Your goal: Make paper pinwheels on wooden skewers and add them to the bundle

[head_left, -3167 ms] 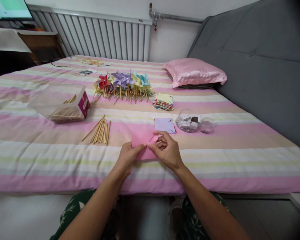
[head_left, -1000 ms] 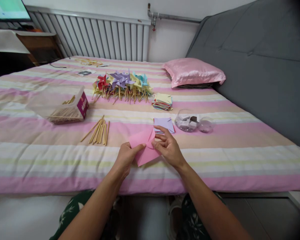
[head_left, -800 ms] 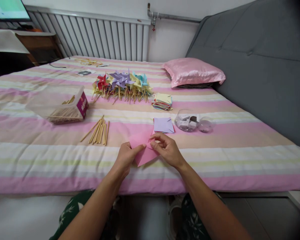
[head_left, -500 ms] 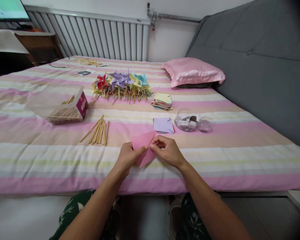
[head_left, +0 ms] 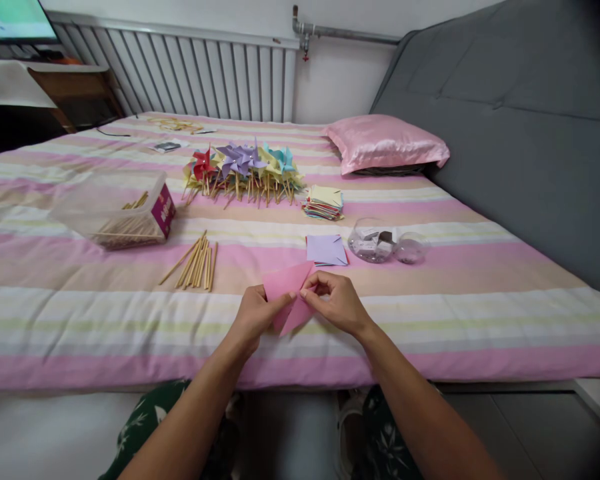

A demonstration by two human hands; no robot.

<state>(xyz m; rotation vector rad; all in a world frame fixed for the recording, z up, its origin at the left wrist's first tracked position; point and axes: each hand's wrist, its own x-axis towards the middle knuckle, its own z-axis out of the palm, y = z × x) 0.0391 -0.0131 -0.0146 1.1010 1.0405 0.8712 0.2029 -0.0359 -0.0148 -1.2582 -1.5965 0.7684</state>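
Observation:
A pink sheet of paper (head_left: 286, 280), slit and partly folded, is held between both hands above the front of the bed. My left hand (head_left: 256, 312) grips its left side, thumb on top. At its right side my right hand (head_left: 334, 300) pinches the paper near the middle with thumb and forefinger; anything small in that pinch is hidden. Just beyond lies a short stack of slit paper squares, purple on top (head_left: 327, 250). Thin wooden sticks (head_left: 197, 263) lie in a loose bunch to the left.
Finished paper pinwheels (head_left: 243, 167) are piled further back. A thicker stack of paper squares (head_left: 325, 202) sits right of them. A clear tub (head_left: 374, 241) with small parts and its lid (head_left: 413, 248) stand right. A plastic box of sticks (head_left: 125, 223) is left, a pink pillow (head_left: 387, 143) behind.
Hardly anything differs. The lower flap of the pink paper has shifted very slightly, while both hands keep their grip in the same place.

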